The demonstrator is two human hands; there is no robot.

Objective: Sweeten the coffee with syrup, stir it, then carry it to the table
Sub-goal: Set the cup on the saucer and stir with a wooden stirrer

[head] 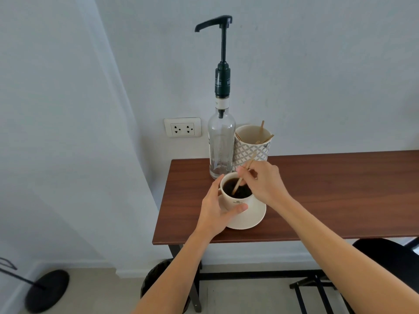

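A cream coffee cup (235, 200) full of dark coffee stands on a cream saucer (254, 217) near the left end of a brown wooden table (328, 196). My left hand (215, 208) wraps around the cup's left side, thumb across its front. My right hand (263, 183) pinches a thin wooden stir stick (243, 175) whose lower end dips into the coffee. Just behind the cup stands a clear glass syrup bottle (221, 146) with a tall black pump, its spout pointing left.
A patterned paper cup (251, 148) holding more wooden sticks sits beside the bottle against the wall. A wall socket (182, 127) is left of the bottle. A black bin (156, 282) stands under the table, a dark chair (390, 257) at right, a stand base (46, 290) at left.
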